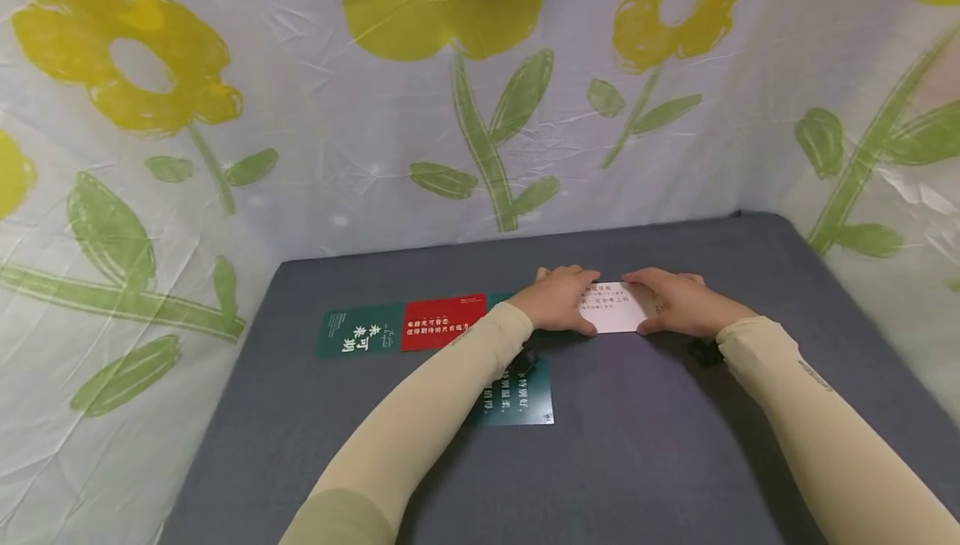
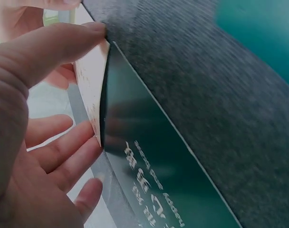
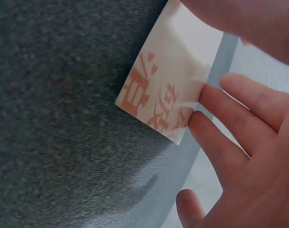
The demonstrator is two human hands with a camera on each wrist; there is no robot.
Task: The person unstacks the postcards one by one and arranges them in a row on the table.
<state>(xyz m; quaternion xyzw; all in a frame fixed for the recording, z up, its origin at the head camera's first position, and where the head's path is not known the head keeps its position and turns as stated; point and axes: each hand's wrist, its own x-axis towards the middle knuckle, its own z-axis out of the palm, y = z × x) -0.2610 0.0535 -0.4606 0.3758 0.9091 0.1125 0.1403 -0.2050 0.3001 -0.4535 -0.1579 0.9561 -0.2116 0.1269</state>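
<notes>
We hold the white rectangular paper card with red printed characters [image 1: 615, 307] by its two short ends: our left hand [image 1: 557, 299] pinches the left edge between thumb and fingers, and our right hand [image 1: 675, 303] pinches the right edge the same way. The card sits just above the dark grey felt table mat [image 1: 675, 445], towards its far middle. Holding both ends keeps the card flat and lets its edge be lined up against its neighbour.

To the left lie a dark green card with white characters [image 1: 360, 332] and, touching it, a red card with white characters [image 1: 442, 322], set in a row. A teal card with white text [image 1: 525, 399] lies nearer us, partly under our left sleeve.

The head view hides what lies beneath our left hand. The left wrist view shows it: another dark green glossy card [image 2: 154, 171] lies flat there, with the white card's edge tilted up against it. The right wrist view shows the red print large, and our fingertips [image 3: 206, 118] touching the card's corner.
</notes>
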